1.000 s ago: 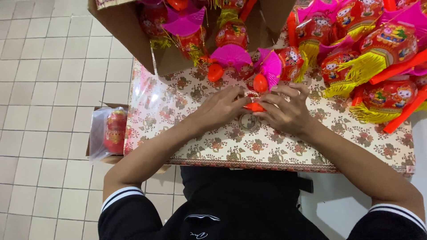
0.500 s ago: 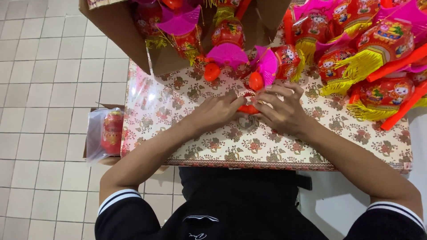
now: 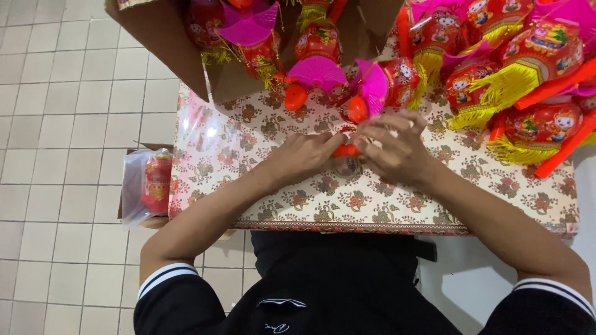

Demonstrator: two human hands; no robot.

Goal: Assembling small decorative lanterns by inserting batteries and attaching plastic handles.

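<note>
Where hands meet, small red-orange piece (image 3: 346,149)

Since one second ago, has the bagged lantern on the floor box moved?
No. The bagged lantern stays at the table's left edge; only the camera shifted slightly.

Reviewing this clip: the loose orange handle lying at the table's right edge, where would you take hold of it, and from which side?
Probably at its lower end, from the near right. The orange handle lies slanted on the table; that end sticks out bare, while its upper part runs among the lanterns. Both hands, left hand and right hand, are busy with a small red piece.
</note>
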